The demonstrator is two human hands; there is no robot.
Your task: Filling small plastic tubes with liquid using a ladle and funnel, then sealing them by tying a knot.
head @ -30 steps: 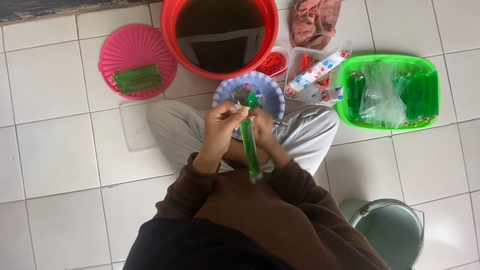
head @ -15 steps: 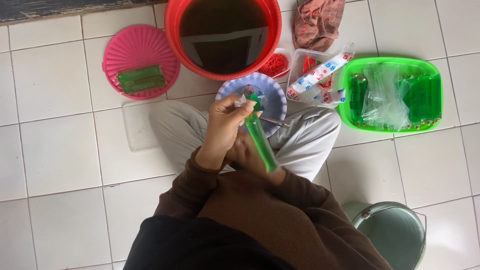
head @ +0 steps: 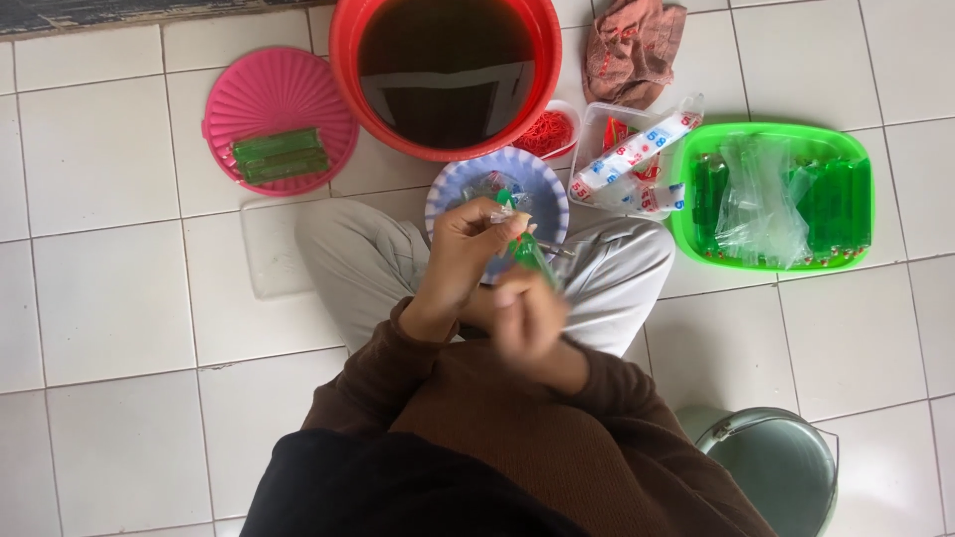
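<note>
- Left hand (head: 460, 261) is up over the lap, fingers pinched tight on the clear plastic top of a green tube (head: 527, 254).
- The tube slants down to the right from that pinch, and only its upper part shows, just in front of the blue bowl (head: 542, 191).
- Right hand (head: 529, 320) sits just below and right of the left, blurred; it covers the lower end of the tube and looks curled round it, but I can't tell its grip for sure.
- Both hands hover above the grey trousers (head: 353, 261) of crossed legs, on white floor tiles (head: 109, 298).
- Ahead stands a red bucket (head: 343, 40) full of dark liquid, its rim just beyond the bowl.
- Left of it, a pink lid (head: 279, 85) carries a few green tubes lying side by side.
- On the right, a green tray (head: 771, 261) holds more green tubes with loose clear plastic on top.
- Between bucket and tray: a small tub of red bands (head: 545, 130) and a clear box (head: 593, 119) with a printed packet lying across it.
- A reddish cloth (head: 632, 45) lies crumpled at the top, and a pale green pail (head: 771, 467) stands at bottom right.
</note>
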